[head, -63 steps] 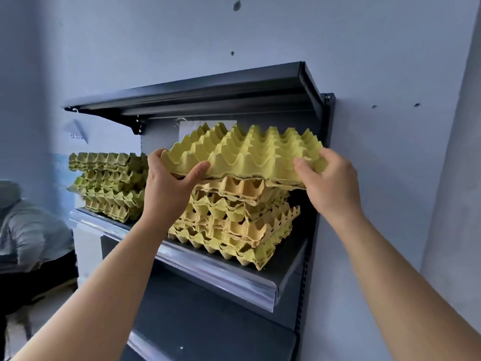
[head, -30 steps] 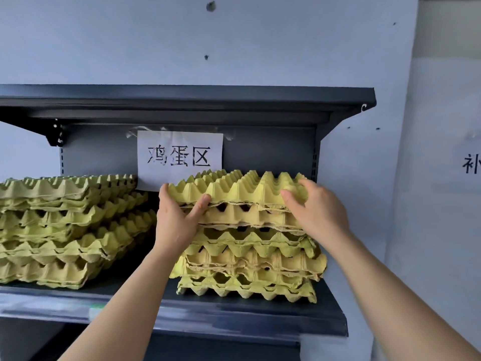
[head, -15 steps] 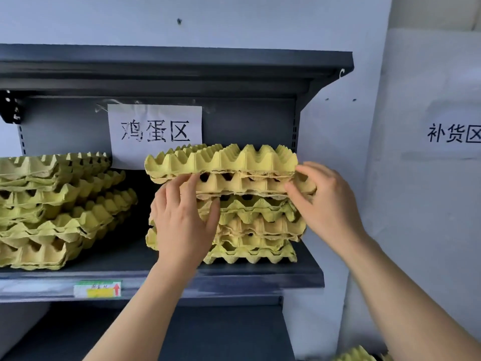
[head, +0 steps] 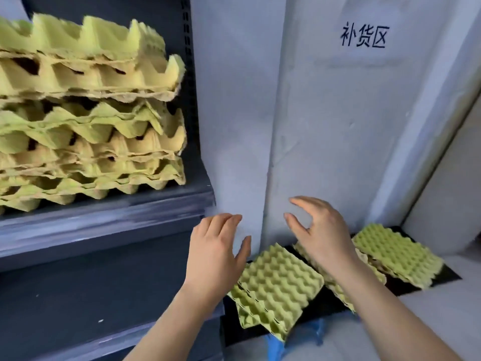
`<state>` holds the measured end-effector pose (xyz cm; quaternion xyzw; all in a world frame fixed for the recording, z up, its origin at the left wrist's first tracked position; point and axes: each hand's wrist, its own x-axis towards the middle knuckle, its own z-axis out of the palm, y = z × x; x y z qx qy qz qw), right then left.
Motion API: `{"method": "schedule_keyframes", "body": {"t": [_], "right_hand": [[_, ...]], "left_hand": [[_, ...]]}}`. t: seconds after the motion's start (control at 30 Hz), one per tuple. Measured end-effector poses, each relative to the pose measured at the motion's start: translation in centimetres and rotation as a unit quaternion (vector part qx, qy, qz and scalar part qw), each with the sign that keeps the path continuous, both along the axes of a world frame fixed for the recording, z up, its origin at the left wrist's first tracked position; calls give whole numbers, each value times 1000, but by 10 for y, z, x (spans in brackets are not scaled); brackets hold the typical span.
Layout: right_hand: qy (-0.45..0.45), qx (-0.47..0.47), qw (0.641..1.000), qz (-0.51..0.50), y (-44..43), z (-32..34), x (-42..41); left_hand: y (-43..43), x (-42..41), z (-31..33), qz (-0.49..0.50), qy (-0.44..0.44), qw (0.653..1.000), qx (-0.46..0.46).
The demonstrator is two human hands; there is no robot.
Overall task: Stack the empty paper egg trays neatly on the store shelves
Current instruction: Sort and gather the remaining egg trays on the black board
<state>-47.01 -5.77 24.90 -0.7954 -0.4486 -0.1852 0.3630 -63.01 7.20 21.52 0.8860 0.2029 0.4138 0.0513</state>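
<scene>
Stock on the upper shelf (head: pixel 109 214): one tall stack of yellow-green paper egg trays (head: pixel 91 113) stands at the shelf's right end, near the dark perforated upright. The layers sit unevenly, and several tray edges jut out past those above and below. The lower shelf (head: pixel 78 295) shows a bare dark surface. To the right of the shelving, low down, further trays lie on a black mat (head: pixel 325 306) at the foot of a pale wall panel (head: pixel 325 126) that bears a printed label (head: pixel 363 36). The near tray (head: pixel 276 287) lies skewed, with one corner over the mat's front edge. The middle trays (head: pixel 374 270) are partly hidden behind the right forearm, so their count cannot be told. The far tray (head: pixel 395 256) rests flat near the corner. Both hands hang in the air between the shelf and the mat and touch nothing. The left hand (head: pixel 216 254) is held palm down, its fingers straight and close together and its thumb spread to the side. The right hand (head: pixel 320 235) is above the middle trays, its fingers loosely curved and its thumb apart from the forefinger, with nothing between them. A blue object (head: pixel 276 345) shows at the lower edge below the mat, too blurred to identify.
</scene>
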Motion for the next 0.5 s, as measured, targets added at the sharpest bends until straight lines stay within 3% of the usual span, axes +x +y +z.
{"method": "schedule_keyframes", "body": {"t": [0.27, 0.5], "right_hand": [[56, -100, 993, -24, -55, -97, 124], [123, -202, 971, -21, -68, -185, 206]], "left_hand": [[-45, 113, -116, 13, 162, 975, -153], [-61, 176, -211, 94, 257, 906, -323]]}}
